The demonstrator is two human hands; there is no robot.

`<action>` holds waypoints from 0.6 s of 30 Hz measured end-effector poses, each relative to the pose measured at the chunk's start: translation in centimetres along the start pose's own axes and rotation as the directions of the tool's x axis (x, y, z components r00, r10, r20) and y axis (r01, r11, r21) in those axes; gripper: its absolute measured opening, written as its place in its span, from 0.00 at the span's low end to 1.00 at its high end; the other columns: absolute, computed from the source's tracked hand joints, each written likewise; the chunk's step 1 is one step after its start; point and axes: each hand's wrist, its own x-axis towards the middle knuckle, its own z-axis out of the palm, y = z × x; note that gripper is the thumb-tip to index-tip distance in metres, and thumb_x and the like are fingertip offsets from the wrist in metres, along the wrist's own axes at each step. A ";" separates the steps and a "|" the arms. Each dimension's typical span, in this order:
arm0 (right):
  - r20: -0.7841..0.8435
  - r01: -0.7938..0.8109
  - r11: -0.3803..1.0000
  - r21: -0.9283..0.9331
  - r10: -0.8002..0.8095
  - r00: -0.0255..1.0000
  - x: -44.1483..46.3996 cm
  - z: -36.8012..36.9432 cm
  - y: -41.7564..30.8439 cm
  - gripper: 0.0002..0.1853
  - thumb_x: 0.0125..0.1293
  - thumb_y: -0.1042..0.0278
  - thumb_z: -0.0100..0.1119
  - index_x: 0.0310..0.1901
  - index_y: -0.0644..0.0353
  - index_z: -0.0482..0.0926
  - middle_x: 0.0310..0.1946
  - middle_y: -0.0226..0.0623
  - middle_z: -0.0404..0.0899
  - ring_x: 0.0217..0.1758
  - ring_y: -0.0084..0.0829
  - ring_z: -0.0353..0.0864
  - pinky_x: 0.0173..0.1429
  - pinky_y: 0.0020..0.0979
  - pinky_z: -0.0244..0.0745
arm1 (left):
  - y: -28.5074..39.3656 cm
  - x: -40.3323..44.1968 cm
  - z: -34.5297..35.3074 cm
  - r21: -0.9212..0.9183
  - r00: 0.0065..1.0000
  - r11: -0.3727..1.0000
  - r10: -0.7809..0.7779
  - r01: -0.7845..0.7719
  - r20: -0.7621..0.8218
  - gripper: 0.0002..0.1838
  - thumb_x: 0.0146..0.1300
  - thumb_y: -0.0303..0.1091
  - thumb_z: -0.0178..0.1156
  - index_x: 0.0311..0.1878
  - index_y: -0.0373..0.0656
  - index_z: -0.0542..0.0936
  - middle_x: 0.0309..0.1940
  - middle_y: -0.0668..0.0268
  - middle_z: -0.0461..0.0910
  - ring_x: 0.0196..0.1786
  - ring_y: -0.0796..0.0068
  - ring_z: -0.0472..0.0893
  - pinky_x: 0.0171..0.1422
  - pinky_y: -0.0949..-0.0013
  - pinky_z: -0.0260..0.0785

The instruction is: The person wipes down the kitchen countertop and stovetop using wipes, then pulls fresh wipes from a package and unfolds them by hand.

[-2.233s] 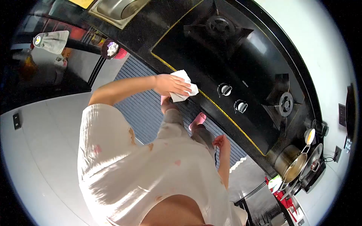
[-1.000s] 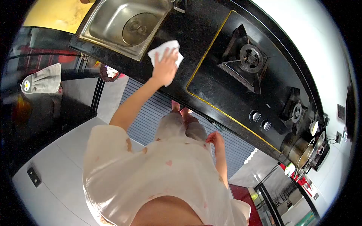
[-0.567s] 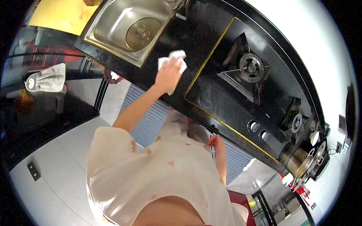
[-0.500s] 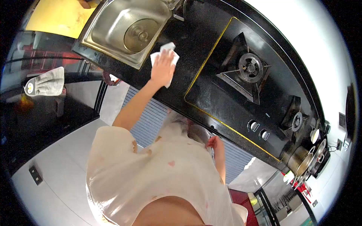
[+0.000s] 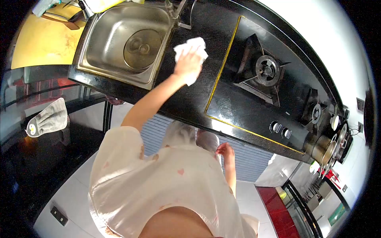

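While L grip's (image 5: 188,66) spread, it's touching wht cloth (image 5: 196,41).

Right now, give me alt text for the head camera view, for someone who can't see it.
Left hand laid over a white cloth on the black countertop, between a steel sink and a gas stove; the right hand hangs low, apparently empty.

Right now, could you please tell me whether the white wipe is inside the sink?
No, the white wipe is under the left hand on the black countertop, beside the sink.
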 end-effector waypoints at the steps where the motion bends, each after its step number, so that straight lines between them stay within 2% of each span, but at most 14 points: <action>1: -0.003 -0.008 1.000 -0.007 0.008 1.000 -0.1 0.8 -0.1 0.22 0.63 0.51 0.38 0.25 0.62 0.72 0.20 0.35 0.73 0.24 0.28 0.74 0.34 0.27 0.69 | 1.0 -0.9 0.4 0.098 0.983 0.979 0.182 -0.180 -0.008 0.17 0.57 0.36 0.46 0.48 0.38 0.71 0.58 0.57 0.61 0.63 0.61 0.57 0.65 0.55 0.46; 2: -0.006 -0.014 1.000 -0.018 0.014 1.000 -0.5 1.6 -0.5 0.22 0.63 0.51 0.38 0.25 0.61 0.72 0.20 0.35 0.73 0.24 0.28 0.74 0.34 0.27 0.69 | 2.0 -1.7 0.6 0.136 0.955 0.946 0.289 -0.294 0.061 0.18 0.59 0.38 0.44 0.48 0.38 0.71 0.58 0.57 0.61 0.63 0.61 0.57 0.65 0.58 0.45; 3: -0.008 -0.021 0.999 -0.028 0.021 1.000 -0.7 2.2 -0.8 0.22 0.63 0.51 0.38 0.24 0.61 0.72 0.20 0.35 0.73 0.24 0.27 0.74 0.33 0.27 0.69 | 2.6 -3.0 1.9 -0.003 0.949 0.949 0.314 -0.314 -0.028 0.19 0.60 0.39 0.42 0.51 0.38 0.69 0.60 0.58 0.58 0.63 0.61 0.56 0.66 0.58 0.44; 5: 0.007 0.000 1.000 -0.024 0.000 1.000 -1.1 3.1 -1.1 0.22 0.63 0.51 0.38 0.24 0.61 0.72 0.20 0.35 0.73 0.23 0.27 0.74 0.33 0.27 0.69 | 2.9 -4.9 1.4 -0.167 0.922 0.908 0.387 -0.385 -0.020 0.22 0.59 0.38 0.42 0.55 0.38 0.65 0.61 0.59 0.57 0.63 0.62 0.56 0.66 0.59 0.43; 7: 0.006 0.010 1.000 -0.027 -0.010 1.000 -1.3 3.5 -1.4 0.22 0.63 0.51 0.39 0.24 0.62 0.72 0.19 0.35 0.73 0.23 0.27 0.74 0.33 0.27 0.69 | 1.9 -6.9 -0.5 -0.180 0.843 0.835 0.536 -0.521 0.046 0.23 0.57 0.37 0.41 0.56 0.40 0.65 0.62 0.60 0.55 0.65 0.63 0.53 0.69 0.61 0.38; 8: -0.002 0.010 1.000 -0.029 -0.010 1.000 -1.3 3.5 -1.5 0.22 0.63 0.51 0.39 0.24 0.62 0.72 0.19 0.35 0.73 0.23 0.28 0.74 0.33 0.27 0.69 | 1.2 -7.5 -1.0 -0.208 0.822 0.813 0.565 -0.543 0.063 0.25 0.55 0.36 0.44 0.57 0.40 0.64 0.62 0.60 0.55 0.64 0.63 0.54 0.68 0.61 0.41; 11: -0.016 0.010 1.000 0.012 -0.009 1.000 -1.4 3.4 -1.8 0.21 0.63 0.51 0.40 0.24 0.62 0.72 0.19 0.35 0.73 0.24 0.28 0.74 0.33 0.28 0.70 | -0.1 -7.2 -1.7 -0.277 0.864 0.848 0.493 -0.451 0.104 0.25 0.54 0.34 0.44 0.58 0.40 0.63 0.61 0.59 0.57 0.64 0.63 0.55 0.67 0.61 0.44; 12: -0.018 0.011 0.999 0.036 -0.010 1.000 -1.3 3.5 -1.9 0.21 0.62 0.52 0.40 0.24 0.62 0.72 0.20 0.35 0.73 0.24 0.28 0.74 0.33 0.28 0.70 | -0.6 -6.9 -1.3 -0.208 0.903 0.890 0.425 -0.406 0.058 0.25 0.54 0.33 0.45 0.57 0.39 0.63 0.60 0.59 0.57 0.63 0.62 0.56 0.66 0.61 0.46; 13: -0.026 0.022 0.999 0.042 -0.021 0.999 -1.1 3.6 -2.0 0.21 0.63 0.51 0.40 0.24 0.62 0.72 0.20 0.35 0.73 0.24 0.28 0.74 0.33 0.28 0.70 | -1.1 -6.2 -0.8 -0.137 0.942 0.946 0.312 -0.295 0.127 0.25 0.55 0.35 0.43 0.57 0.37 0.62 0.61 0.58 0.56 0.63 0.61 0.56 0.66 0.60 0.47; 15: -0.043 0.036 0.998 0.046 -0.034 0.998 -1.1 3.5 -2.0 0.21 0.63 0.51 0.40 0.24 0.62 0.72 0.20 0.35 0.73 0.24 0.28 0.74 0.34 0.28 0.70 | -2.5 -3.5 0.5 -0.011 0.990 0.992 0.124 -0.124 0.062 0.26 0.57 0.38 0.41 0.58 0.35 0.61 0.62 0.56 0.54 0.65 0.61 0.54 0.66 0.60 0.46; 17: -0.064 0.030 0.998 0.049 -0.026 0.998 -1.2 3.3 -1.9 0.21 0.63 0.51 0.39 0.25 0.62 0.72 0.21 0.35 0.73 0.24 0.28 0.74 0.34 0.29 0.70 | -3.5 -0.6 1.5 0.050 0.997 0.998 0.044 -0.041 -0.059 0.27 0.59 0.39 0.38 0.59 0.33 0.59 0.63 0.55 0.52 0.66 0.61 0.50 0.68 0.61 0.42; 18: -0.071 0.029 0.998 0.052 -0.025 0.997 -1.1 3.2 -1.8 0.22 0.63 0.51 0.39 0.25 0.62 0.72 0.21 0.35 0.73 0.24 0.28 0.74 0.34 0.29 0.70 | -3.7 0.8 1.9 0.024 0.994 1.000 -0.003 0.006 -0.106 0.27 0.60 0.40 0.36 0.60 0.33 0.58 0.64 0.55 0.51 0.67 0.61 0.48 0.69 0.62 0.37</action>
